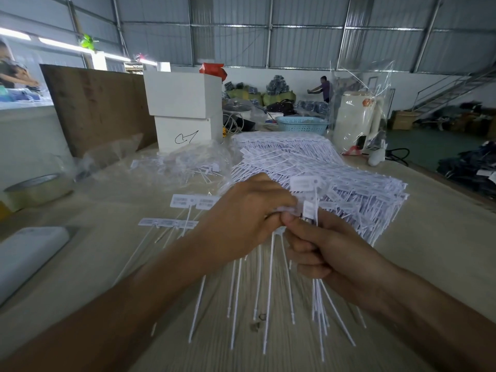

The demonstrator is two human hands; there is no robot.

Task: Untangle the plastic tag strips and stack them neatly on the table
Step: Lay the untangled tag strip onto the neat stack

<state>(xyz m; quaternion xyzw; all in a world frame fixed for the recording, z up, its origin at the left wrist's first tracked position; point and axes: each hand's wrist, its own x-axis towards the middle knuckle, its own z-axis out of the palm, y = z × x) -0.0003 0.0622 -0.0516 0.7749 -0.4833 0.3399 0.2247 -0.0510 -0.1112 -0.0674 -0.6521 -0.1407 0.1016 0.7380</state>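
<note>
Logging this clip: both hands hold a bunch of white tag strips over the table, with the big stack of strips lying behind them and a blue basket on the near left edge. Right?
Not quite. The blue basket sits at the far end of the table, beyond the big stack, as the head view shows. The rest stands: the left hand and right hand hold the bunch of strips.

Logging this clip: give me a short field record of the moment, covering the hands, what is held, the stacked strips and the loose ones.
left hand: grips the label ends of a bunch of tag strips
right hand: curled round the same bunch
held bunch: tails fan down toward the table
big stack: behind the hands, layered rows
loose strips: a few lying flat, left of the hands
plastic bag: holds more strips, behind those
</note>
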